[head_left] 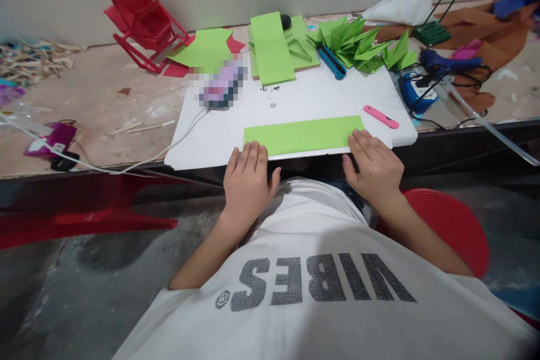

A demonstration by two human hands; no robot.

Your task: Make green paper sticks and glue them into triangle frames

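A long strip of green paper (306, 134) lies flat along the near edge of a white board (202, 146). My left hand (250, 180) rests on the strip's left end, fingers stretched out and pointing away from me. On the right end lie the fingertips of my right hand (373, 166), its fingers also extended, with the thumb apart. A pink utility knife (381, 117) is on the board just beyond my right hand. Farther back a blue utility knife (332, 62) leans by a heap of folded green paper pieces (354, 42).
A blurred phone (223, 84) with a white cable sits at the board's back left. Behind are a green paper sheet (273, 48) and a small red chair model (145, 28). To the right stand a blue glue gun (449, 62) and a blue power socket (417, 93).
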